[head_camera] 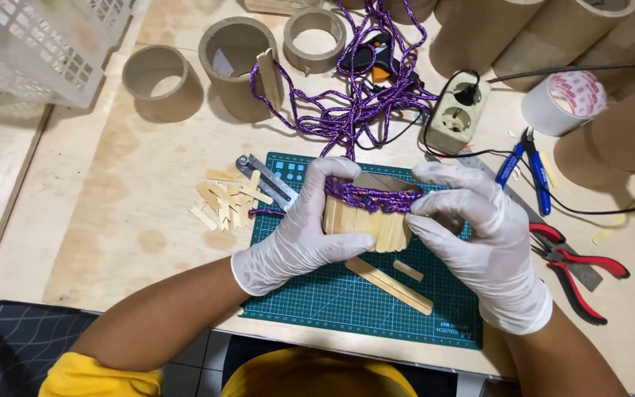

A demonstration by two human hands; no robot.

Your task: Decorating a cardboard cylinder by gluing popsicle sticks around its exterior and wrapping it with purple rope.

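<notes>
Both my hands wear white gloves. My left hand (299,228) and my right hand (483,235) grip the two ends of a small round piece clad in wooden craft sticks (367,220), with purple braided cord (372,197) wound around its top. It is held just above a green cutting mat (347,301). The cord runs back to a loose purple tangle (361,103) farther up the table. A long wooden stick (387,283) and a short stick piece (408,270) lie on the mat under my hands.
Cut stick pieces (225,200) and a metal knife (267,180) lie left of the mat. Cardboard tubes (238,66) and rings stand at the back, with a white basket (31,44), a power strip (457,110), a tape roll (564,99), blue pliers (527,165) and red pliers (578,268).
</notes>
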